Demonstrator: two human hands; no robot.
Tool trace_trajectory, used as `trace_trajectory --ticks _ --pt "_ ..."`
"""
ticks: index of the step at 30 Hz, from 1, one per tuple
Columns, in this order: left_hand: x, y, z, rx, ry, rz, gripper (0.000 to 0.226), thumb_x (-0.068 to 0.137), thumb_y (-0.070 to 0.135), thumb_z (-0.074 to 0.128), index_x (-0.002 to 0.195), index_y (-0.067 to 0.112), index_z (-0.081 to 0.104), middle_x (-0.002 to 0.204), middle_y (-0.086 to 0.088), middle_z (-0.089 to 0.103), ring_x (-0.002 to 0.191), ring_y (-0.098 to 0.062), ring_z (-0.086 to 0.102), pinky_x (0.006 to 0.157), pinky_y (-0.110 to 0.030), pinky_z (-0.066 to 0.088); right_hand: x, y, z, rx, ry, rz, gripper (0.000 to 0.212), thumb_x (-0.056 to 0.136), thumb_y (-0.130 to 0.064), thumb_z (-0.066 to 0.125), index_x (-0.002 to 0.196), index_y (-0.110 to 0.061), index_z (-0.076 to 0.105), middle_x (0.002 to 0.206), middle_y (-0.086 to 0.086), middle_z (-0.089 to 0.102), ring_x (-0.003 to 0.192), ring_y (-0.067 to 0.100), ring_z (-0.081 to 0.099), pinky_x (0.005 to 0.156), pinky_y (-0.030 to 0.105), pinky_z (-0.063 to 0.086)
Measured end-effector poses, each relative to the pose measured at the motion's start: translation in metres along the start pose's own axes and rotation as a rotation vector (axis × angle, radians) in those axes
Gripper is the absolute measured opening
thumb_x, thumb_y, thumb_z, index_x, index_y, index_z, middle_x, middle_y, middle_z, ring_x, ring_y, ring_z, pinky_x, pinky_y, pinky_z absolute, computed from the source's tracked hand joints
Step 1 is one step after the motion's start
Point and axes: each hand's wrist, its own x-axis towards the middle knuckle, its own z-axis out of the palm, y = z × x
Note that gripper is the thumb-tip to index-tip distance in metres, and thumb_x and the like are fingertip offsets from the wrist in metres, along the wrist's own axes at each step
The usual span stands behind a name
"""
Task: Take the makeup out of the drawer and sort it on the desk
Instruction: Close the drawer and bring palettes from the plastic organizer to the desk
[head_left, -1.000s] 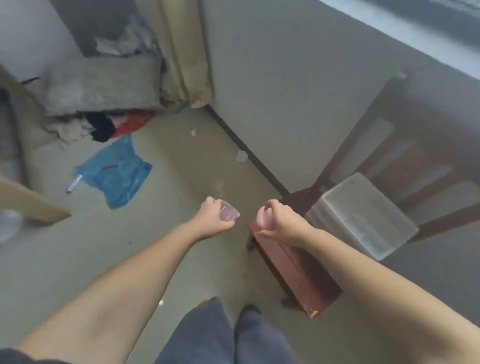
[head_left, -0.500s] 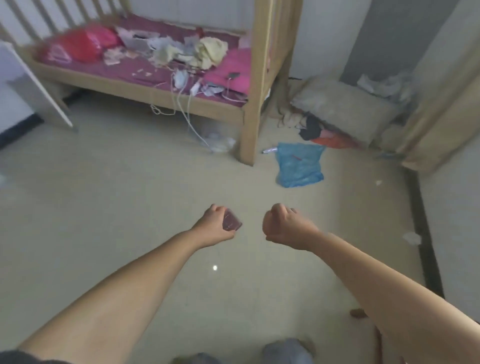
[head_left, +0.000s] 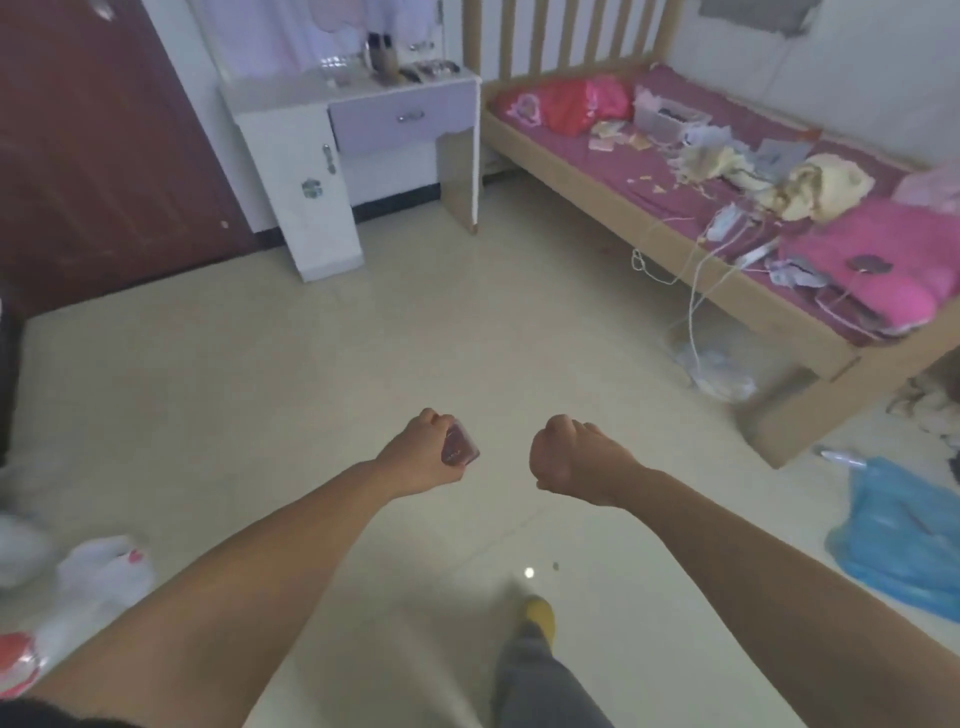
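My left hand (head_left: 426, 452) is closed around a small flat pinkish makeup case (head_left: 459, 446), held out in front of me over the floor. My right hand (head_left: 566, 457) is a fist beside it; whether it holds anything is hidden. Far ahead stands a white desk (head_left: 291, 93) with a closed lilac drawer (head_left: 402, 117). Several makeup items (head_left: 410, 70) stand on the desktop's right end.
A dark red door (head_left: 93, 156) is left of the desk. A wooden bed (head_left: 727, 270) with a pink sheet and clutter runs along the right. White plastic bags (head_left: 98, 571) lie at the left, a blue bag (head_left: 904, 540) at the right. My foot (head_left: 537, 616) steps on pale floor.
The view has swung left from the chair and wall, past the bed, to the desk and door. Both hands keep the same closed pose, the left still gripping the case.
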Motion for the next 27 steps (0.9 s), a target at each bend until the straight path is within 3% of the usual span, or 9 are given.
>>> trace_trajectory --ticks 4,8,11,13,20,27 --pt "0.046 -0.055 -0.033 -0.021 0.069 -0.102 0.051 0.080 0.033 0.064 0.125 0.015 0.048 0.115 -0.005 0.045 0.110 -0.021 0.050 0.091 -0.030 0.044 0.095 -0.016 -0.032 0.140 -0.021 -0.048 0.021 0.080 -0.031 0.060 0.093 -0.015 0.054 0.102 0.001 0.046 0.094 0.027 0.049 0.076 0.030 0.039" --pt "0.111 -0.095 -0.073 -0.059 0.146 -0.208 0.055 0.080 0.032 0.065 0.129 0.014 0.047 0.117 -0.007 0.046 0.112 -0.024 0.050 0.094 -0.030 0.042 0.199 -0.012 -0.067 0.226 -0.053 -0.119 0.032 0.071 -0.040 0.065 0.095 -0.023 0.052 0.098 -0.008 0.047 0.095 0.021 0.048 0.077 0.034 0.047" --pt "0.160 -0.117 -0.106 -0.090 0.198 -0.274 0.052 0.080 0.032 0.065 0.126 0.014 0.049 0.116 -0.007 0.047 0.111 -0.023 0.051 0.093 -0.027 0.041 0.276 -0.006 -0.106 0.177 -0.092 -0.194 0.030 0.071 -0.037 0.065 0.093 -0.022 0.052 0.097 -0.004 0.052 0.094 0.021 0.050 0.077 0.036 0.048" --pt "0.189 -0.133 -0.126 -0.127 0.212 -0.322 0.051 0.080 0.032 0.065 0.125 0.015 0.049 0.115 -0.007 0.046 0.111 -0.022 0.051 0.095 -0.029 0.042 0.328 -0.001 -0.127 0.175 -0.110 -0.201 0.040 0.066 -0.043 0.065 0.097 -0.023 0.048 0.097 -0.005 0.055 0.094 0.020 0.050 0.075 0.035 0.048" --pt "0.293 -0.213 -0.206 -0.160 0.256 -0.368 0.055 0.081 0.030 0.066 0.130 0.014 0.046 0.120 -0.008 0.044 0.113 -0.023 0.048 0.095 -0.028 0.039 0.498 -0.019 -0.188 0.107 -0.076 -0.310 0.056 0.072 -0.040 0.070 0.114 -0.017 0.041 0.110 -0.002 0.052 0.105 0.022 0.047 0.077 0.035 0.043" --pt "0.418 -0.325 -0.315 -0.158 0.267 -0.350 0.057 0.080 0.031 0.067 0.130 0.014 0.045 0.120 -0.007 0.044 0.112 -0.023 0.049 0.096 -0.031 0.042 0.688 -0.060 -0.242 0.104 -0.038 -0.299 0.063 0.073 -0.043 0.069 0.121 -0.018 0.038 0.119 -0.002 0.052 0.110 0.021 0.045 0.080 0.034 0.042"
